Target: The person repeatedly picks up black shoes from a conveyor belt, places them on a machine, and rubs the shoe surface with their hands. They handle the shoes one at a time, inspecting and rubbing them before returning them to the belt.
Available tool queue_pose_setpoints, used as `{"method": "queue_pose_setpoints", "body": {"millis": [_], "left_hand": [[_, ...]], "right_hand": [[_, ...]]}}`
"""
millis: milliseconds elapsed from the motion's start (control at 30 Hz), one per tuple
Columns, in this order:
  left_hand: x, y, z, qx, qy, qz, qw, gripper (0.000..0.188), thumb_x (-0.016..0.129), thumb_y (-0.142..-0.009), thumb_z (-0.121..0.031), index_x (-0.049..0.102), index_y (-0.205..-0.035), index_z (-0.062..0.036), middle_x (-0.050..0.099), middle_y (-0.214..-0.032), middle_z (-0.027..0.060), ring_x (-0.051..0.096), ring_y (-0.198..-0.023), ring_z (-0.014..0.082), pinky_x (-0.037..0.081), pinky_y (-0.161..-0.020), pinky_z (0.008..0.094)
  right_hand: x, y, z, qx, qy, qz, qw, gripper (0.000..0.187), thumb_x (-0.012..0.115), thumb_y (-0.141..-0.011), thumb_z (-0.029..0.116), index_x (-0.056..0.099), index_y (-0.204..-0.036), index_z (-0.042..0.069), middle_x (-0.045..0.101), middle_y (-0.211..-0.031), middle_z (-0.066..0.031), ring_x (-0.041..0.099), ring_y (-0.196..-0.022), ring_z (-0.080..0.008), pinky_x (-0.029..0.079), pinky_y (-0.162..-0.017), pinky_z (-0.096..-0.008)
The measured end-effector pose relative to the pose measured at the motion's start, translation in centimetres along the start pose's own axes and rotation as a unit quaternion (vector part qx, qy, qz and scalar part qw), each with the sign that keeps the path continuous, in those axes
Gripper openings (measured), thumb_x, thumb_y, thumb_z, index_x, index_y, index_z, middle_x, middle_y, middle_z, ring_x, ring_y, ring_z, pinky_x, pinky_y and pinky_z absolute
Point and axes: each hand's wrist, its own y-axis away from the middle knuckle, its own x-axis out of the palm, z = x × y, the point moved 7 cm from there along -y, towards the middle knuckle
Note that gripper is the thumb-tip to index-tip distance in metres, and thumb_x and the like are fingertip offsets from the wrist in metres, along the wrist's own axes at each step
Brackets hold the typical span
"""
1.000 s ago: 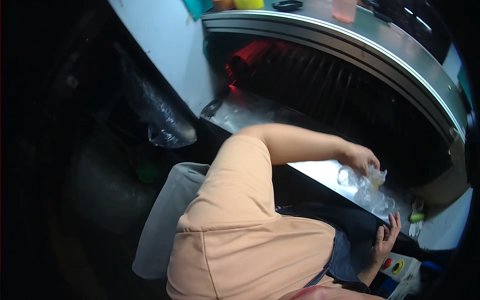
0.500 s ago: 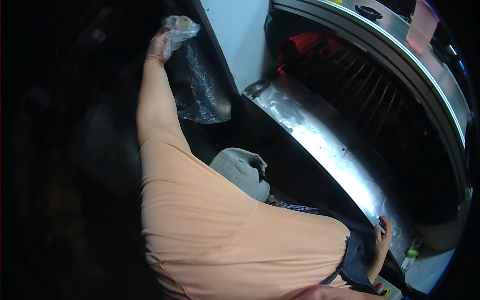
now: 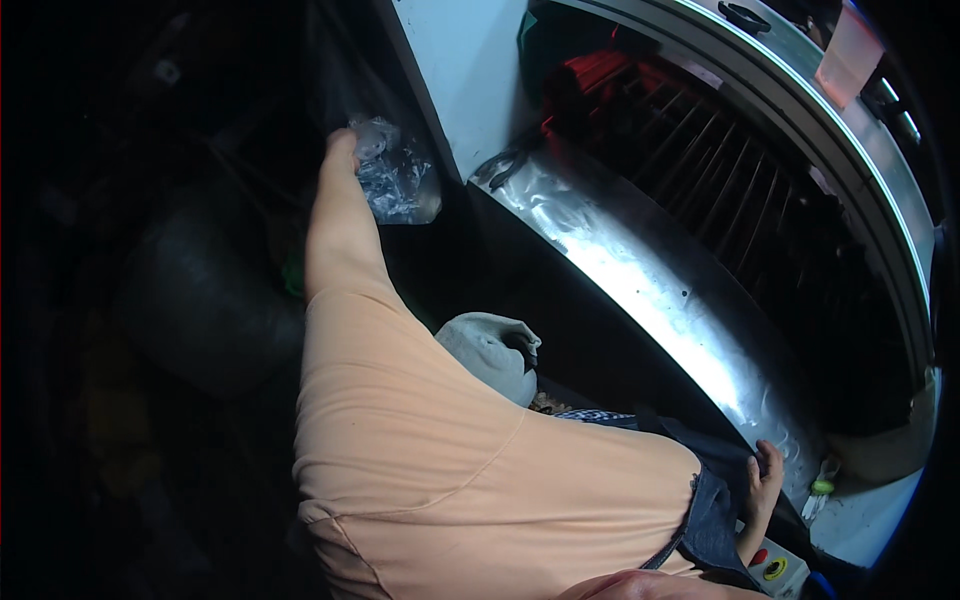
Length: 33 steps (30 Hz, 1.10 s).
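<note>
My left hand [image 3: 345,147] reaches far out at the upper left, closed at the edge of a bunch of crumpled clear plastic [image 3: 374,140]; its fingertips are partly hidden. Right below that bunch hangs a larger clear plastic bag [image 3: 405,190], beside a white panel. At the lower right, my right hand [image 3: 765,485] is by the near edge of a shiny metal ledge [image 3: 640,290]. Its fingers are apart and hold nothing; whether they touch the ledge I cannot tell.
Behind the ledge is a dark machine opening with slats [image 3: 740,190] and a red glow. A grey cloth [image 3: 490,355] lies beyond my torso. Near my right hand are a small green-and-white object [image 3: 820,490] and a control box with a yellow-ringed button [image 3: 774,569].
My left hand has come down and slightly right with the crumpled plastic, onto the hanging bag. My right hand stays in nearly the same place.
</note>
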Motion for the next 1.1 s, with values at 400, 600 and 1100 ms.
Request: {"method": "queue_pose_setpoints", "body": {"millis": [400,600,1100], "left_hand": [[2.9,-0.5,-9.3,0.092,0.357,0.060,0.928,0.023,0.055,-0.090,-0.002,0.063,-0.111,-0.0050,0.068,-0.106,0.0128,0.071,-0.087,0.0272,0.061,-0.070,0.0382],[8.6,1.1,-2.4,-0.053,0.219,0.045,0.973,0.025,0.053,-0.094,-0.008,0.063,-0.117,-0.0041,0.068,-0.108,0.0141,0.071,-0.087,0.0316,0.061,-0.073,0.0443],[-0.9,3.5,-0.6,-0.058,0.113,-0.160,0.979,0.050,0.060,-0.093,-0.018,0.048,-0.141,-0.0045,0.046,-0.145,0.0172,0.056,-0.122,0.0376,0.051,-0.099,0.0529]], "right_hand": [[1.6,-1.1,1.6,-0.002,-0.001,0.012,1.000,0.032,0.063,-0.091,0.007,0.061,-0.122,0.000,0.058,-0.126,-0.0173,0.059,-0.116,-0.0297,0.049,-0.099,-0.0376],[1.7,0.1,1.6,0.015,0.003,0.008,1.000,0.032,0.062,-0.091,0.006,0.061,-0.122,0.000,0.058,-0.126,-0.0172,0.059,-0.116,-0.0300,0.049,-0.100,-0.0376],[2.2,1.5,0.4,0.040,0.016,0.003,0.999,0.035,0.064,-0.089,0.009,0.061,-0.123,0.000,0.059,-0.125,-0.0166,0.061,-0.114,-0.0300,0.047,-0.100,-0.0373]]}}
